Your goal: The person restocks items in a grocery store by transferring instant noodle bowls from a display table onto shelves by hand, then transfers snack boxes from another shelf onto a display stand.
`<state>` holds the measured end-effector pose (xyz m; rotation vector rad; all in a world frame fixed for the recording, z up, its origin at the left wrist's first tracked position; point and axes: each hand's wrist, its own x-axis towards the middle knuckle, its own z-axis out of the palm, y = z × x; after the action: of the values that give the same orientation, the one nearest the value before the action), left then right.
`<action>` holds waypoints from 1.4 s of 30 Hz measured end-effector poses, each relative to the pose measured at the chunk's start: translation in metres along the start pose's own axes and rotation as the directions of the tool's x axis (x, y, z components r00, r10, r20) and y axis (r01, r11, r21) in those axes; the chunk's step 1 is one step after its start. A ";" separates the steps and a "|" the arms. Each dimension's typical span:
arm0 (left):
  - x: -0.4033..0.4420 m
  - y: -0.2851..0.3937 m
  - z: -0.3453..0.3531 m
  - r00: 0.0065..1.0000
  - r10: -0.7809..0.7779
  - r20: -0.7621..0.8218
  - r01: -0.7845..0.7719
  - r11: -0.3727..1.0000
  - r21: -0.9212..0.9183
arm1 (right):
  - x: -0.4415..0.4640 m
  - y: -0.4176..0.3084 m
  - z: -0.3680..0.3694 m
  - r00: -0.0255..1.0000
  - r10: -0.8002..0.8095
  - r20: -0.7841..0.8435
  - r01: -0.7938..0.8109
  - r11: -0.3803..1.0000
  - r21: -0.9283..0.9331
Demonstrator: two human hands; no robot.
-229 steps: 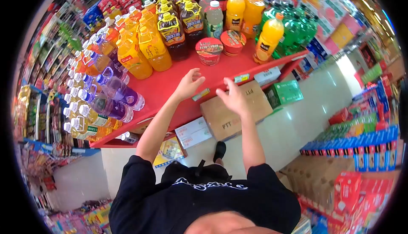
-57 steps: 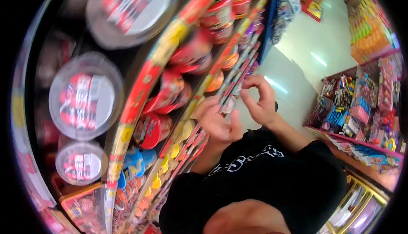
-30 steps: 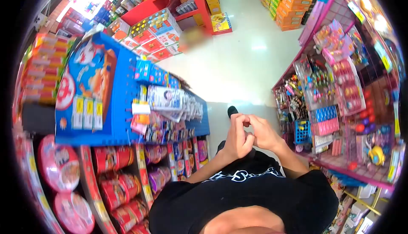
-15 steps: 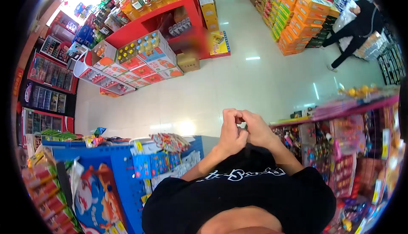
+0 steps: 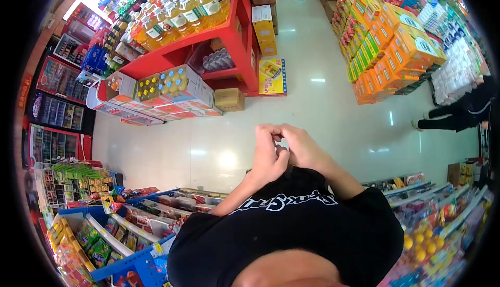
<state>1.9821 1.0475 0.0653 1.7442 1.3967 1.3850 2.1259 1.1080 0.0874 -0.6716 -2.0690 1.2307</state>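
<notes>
My left hand [image 5: 268, 156] and my right hand [image 5: 303, 147] are raised together in front of my black T-shirt [image 5: 291, 219]. Their curled fingers meet at the far side, leaving a small gap between the palms. Both hands are closed. Whatever the fingers may hold, if anything, is hidden from this angle. Neither hand touches a shelf or any goods; beneath them is the shiny tiled floor [image 5: 312, 115].
Ahead to the left is a red display stand [image 5: 237, 42] with oil bottles [image 5: 182, 13], and drink cartons [image 5: 177, 86] in front. Orange boxes [image 5: 401, 58] are stacked at right. A blue snack shelf [image 5: 130, 261] flanks me. A person in black [image 5: 463, 110] stands at far right.
My view has shifted along the aisle, bringing different shelf sections beside me. The person in black now appears nearer the right edge. My hands stay joined, slightly further left in view.
</notes>
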 end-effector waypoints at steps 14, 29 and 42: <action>0.266 -0.113 0.087 0.991 -0.067 0.114 0.082 0.988 -0.133 | 0.178 0.151 -0.174 0.992 0.100 -0.074 -0.105 0.992 -0.066; 0.589 -0.260 0.077 0.991 -0.134 0.001 0.132 0.981 -0.144 | 0.488 0.299 -0.311 0.974 0.224 0.029 -0.224 0.975 0.006; 0.848 -0.393 0.059 0.809 -0.256 -0.529 0.352 0.932 0.087 | 0.819 0.458 -0.393 0.895 -0.184 0.407 0.107 0.973 0.206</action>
<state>1.8383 1.9724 0.0442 1.2022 2.0443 1.6429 1.9135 2.1017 0.0320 -0.1640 -2.2639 1.5566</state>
